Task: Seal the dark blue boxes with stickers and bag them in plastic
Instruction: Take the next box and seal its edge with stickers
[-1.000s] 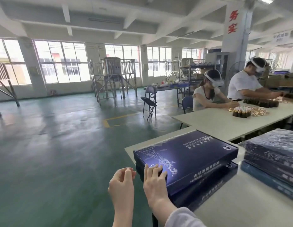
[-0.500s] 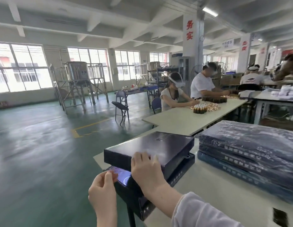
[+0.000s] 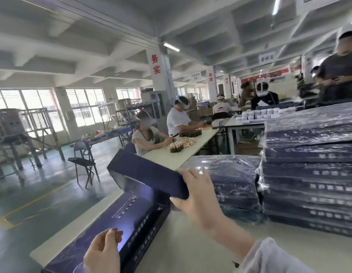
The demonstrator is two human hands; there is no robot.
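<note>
At the near edge of the pale bench [image 3: 191, 251], one dark blue box [image 3: 116, 227] lies flat, its printed lid facing up and its long side running from 7 o'clock toward 1 o'clock. The right hand [image 3: 198, 196] grips a second dark blue box [image 3: 145, 174] by its near right corner, fingers over the top and thumb beneath, and holds it tilted above the far end of the flat box; whether the two boxes touch cannot be told. The left hand [image 3: 103, 253] hovers at 6 o'clock over the near end of the flat box, fingers loosely curled, holding nothing that can be made out; a faint clear film shows at its fingertips but is too blurred to identify. A pale sleeve [image 3: 269, 259] covers the right forearm.

At 3 o'clock on the bench stands a tall stack of bagged boxes [image 3: 309, 174] in glossy plastic. A lower stack of bagged boxes [image 3: 230, 184] sits just beside it, behind the right hand.

At 12 o'clock, two seated workers [image 3: 161, 129] sit at another long bench [image 3: 181, 150] carrying small bottles [image 3: 177, 147]. A folding chair [image 3: 82, 160] stands on the green floor [image 3: 33, 194] at 10 o'clock.
</note>
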